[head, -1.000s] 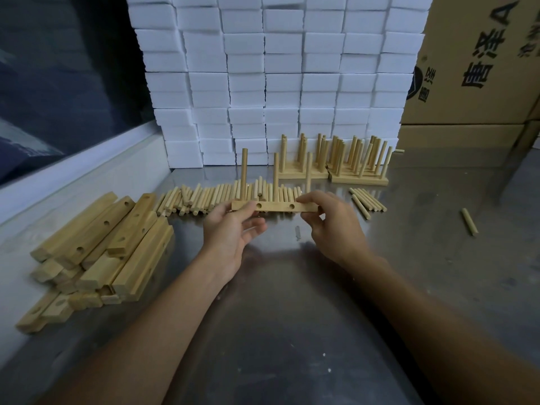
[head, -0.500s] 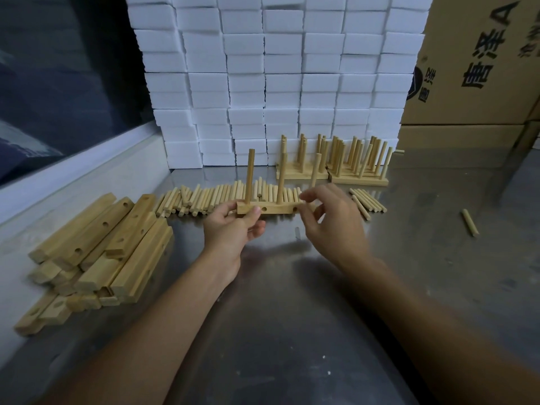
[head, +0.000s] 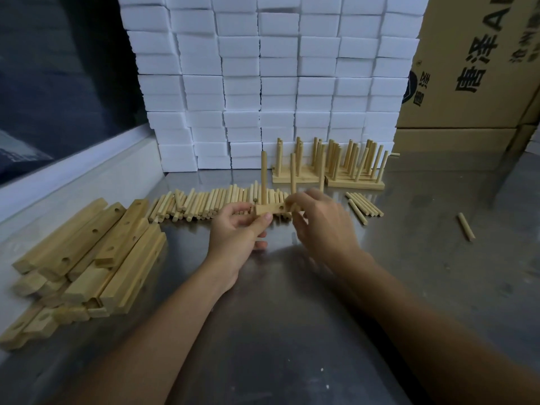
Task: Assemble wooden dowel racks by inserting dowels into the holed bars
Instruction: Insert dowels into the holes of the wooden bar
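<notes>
Steel tabletop (head: 292,317) is backed by stacked white blocks (head: 263,83). Above it a holed bar (head: 270,210) is held lengthwise left to right, three dowels (head: 264,176) standing upright in it. Its left end is pinched by the left hand (head: 236,232); the right hand (head: 321,226) is curled round its right end. Bare steel lies below the fingers; loose dowels (head: 210,203) lie just behind them.

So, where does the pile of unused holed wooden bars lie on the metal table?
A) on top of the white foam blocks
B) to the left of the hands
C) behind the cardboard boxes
B: the pile of holed wooden bars lies on the metal table, left of the left hand.
</notes>
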